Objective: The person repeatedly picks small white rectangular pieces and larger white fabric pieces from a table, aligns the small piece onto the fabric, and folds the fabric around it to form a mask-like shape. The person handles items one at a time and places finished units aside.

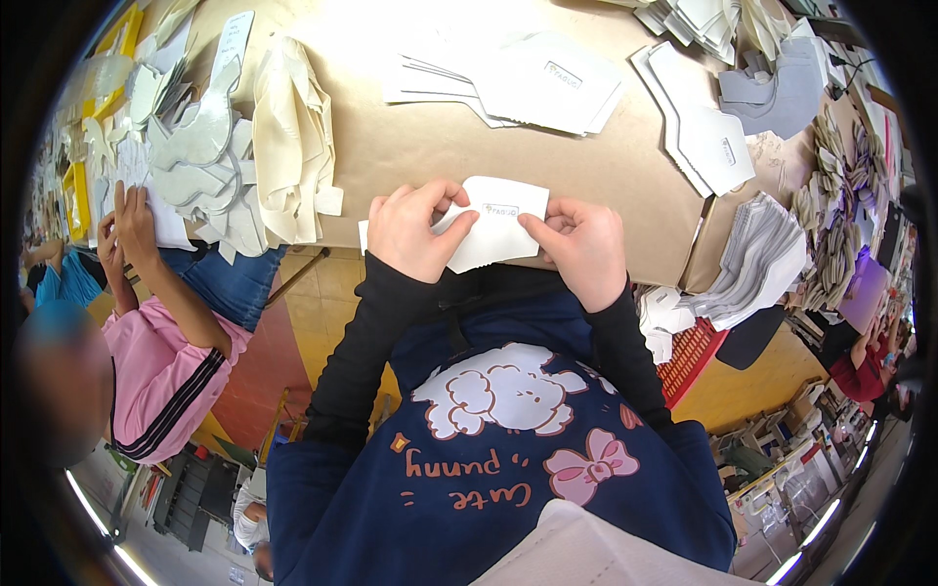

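A white cut piece (484,244) with a small printed frame near its upper middle is held up in front of me at the table's near edge. My left hand (415,232) pinches its left side, thumb on the front face and fingers curled behind. On the opposite side my right hand (584,246) grips the piece the same way, thumb over the edge. Part of another white piece (362,235) shows beside my left hand. Farther back on the table lies a fanned stack of similar white pieces (562,83), the top one bearing a matching printed frame.
Cream fabric pieces (293,146) and grey cut shapes (200,176) lie to the left, near a co-worker in a pink sleeve (171,342). More white pieces (708,146) and a grey-white stack (752,264) sit at the right. A red crate (692,359) stands below them.
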The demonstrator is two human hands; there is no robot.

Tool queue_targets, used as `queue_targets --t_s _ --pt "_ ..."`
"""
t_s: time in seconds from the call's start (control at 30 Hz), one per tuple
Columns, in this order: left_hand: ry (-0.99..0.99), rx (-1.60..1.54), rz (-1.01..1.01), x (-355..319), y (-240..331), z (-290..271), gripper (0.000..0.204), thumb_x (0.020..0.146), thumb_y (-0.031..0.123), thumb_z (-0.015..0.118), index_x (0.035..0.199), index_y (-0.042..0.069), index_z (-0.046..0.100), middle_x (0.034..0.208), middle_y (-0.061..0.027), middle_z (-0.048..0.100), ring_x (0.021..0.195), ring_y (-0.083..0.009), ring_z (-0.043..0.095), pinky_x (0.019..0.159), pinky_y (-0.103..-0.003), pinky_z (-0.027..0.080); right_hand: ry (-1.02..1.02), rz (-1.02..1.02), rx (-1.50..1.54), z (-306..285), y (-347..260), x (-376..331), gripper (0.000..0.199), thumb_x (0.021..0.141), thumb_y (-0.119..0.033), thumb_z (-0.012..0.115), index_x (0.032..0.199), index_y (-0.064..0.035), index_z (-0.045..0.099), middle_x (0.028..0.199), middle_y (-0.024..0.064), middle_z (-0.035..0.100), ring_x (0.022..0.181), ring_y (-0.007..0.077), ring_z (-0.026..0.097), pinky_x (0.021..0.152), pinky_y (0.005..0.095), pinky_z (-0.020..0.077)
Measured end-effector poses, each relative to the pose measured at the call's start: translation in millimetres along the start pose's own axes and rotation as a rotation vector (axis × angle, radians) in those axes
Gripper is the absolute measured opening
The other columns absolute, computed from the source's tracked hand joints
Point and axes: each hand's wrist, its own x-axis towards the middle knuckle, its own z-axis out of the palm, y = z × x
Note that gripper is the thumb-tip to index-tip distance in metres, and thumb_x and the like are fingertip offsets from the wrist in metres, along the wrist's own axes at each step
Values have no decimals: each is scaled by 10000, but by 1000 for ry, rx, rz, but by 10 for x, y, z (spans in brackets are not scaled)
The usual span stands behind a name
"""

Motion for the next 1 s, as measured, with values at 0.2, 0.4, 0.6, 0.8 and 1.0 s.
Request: queue_targets --t_s 0.2,0.4,0.6,0.8,1.0 --pt "20 44 13 -14 68 28 214 789 192 782 976 142 691 724 -11 583 721 -208 548 731 -344 412 21 -20 -62 -1 -50 -24 258 803 -248 786 755 -6 708 561 89 626 475 227 594 503 346 452" --pt "137 225 60 -72 118 33 214 782 206 789 982 190 715 945 -37 527 946 -261 507 824 -389 400 72 -68 -291 -7 -176 -60 255 802 -260 795 745 -36 688 584 84 648 510 256 626 521 368 478" --pt "74 44 27 -53 58 116 189 765 223 799 940 214 727 1001 -20 478 1024 -250 466 893 -414 343 129 -105 -316 -25 -139 -48 208 770 -196 816 925 -98 717 754 56 605 671 253 617 619 388 485" --pt "111 16 16 -84 45 153 231 785 245 798 1012 276 769 1009 -10 493 1029 -241 472 916 -414 342 262 -711 -424 86 96 -40 416 776 -100 791 1179 -188 738 1047 59 562 904 226 559 745 336 451" --pt "207 175 128 -158 27 187 280 812 266 781 1086 320 779 1084 -10 547 1083 -253 488 942 -425 345 382 -676 -691 167 131 -171 392 810 -166 773 1193 -243 739 1090 33 580 1003 221 538 917 408 373"
